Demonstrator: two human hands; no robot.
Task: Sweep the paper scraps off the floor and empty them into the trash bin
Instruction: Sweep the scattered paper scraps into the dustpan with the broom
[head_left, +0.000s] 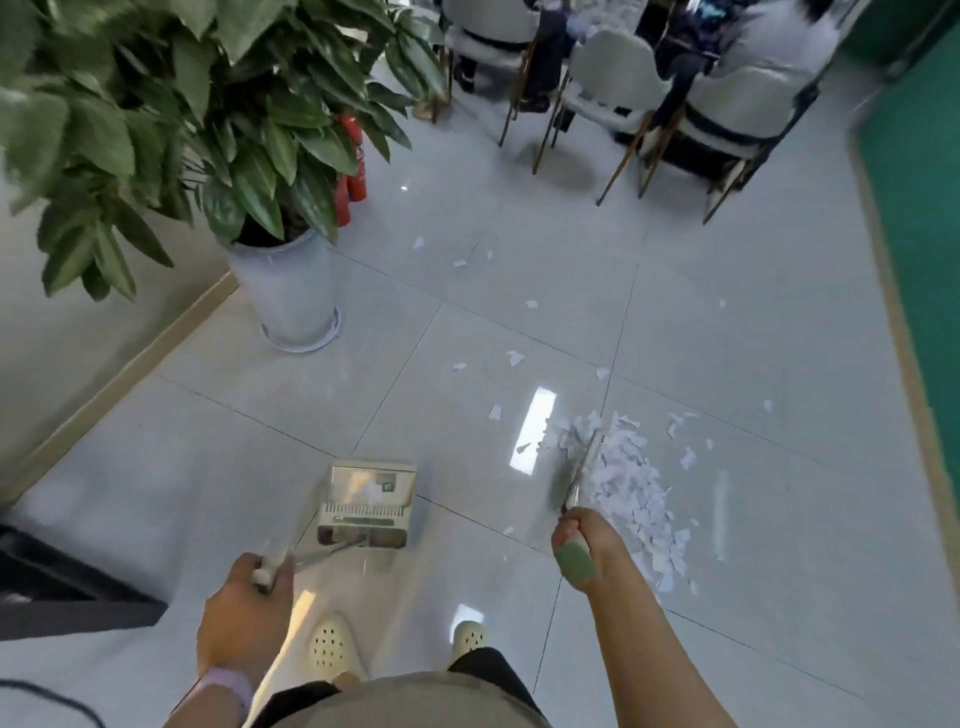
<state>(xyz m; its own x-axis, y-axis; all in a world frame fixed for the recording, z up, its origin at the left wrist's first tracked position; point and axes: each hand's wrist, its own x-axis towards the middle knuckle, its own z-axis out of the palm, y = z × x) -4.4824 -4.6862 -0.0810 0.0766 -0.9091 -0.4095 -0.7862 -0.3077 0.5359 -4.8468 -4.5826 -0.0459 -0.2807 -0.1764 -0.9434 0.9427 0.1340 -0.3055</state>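
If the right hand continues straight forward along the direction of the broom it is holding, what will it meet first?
Probably the big pile of paper scraps. The right hand grips the broom, whose head already touches the pile's left edge. Beyond the pile only scattered scraps and bare floor show, though depth is hard to judge.

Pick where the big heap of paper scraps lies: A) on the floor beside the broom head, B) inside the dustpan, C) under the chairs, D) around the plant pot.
A: the heap lies on the floor tiles right beside the broom held in the right hand, apart from the dustpan.
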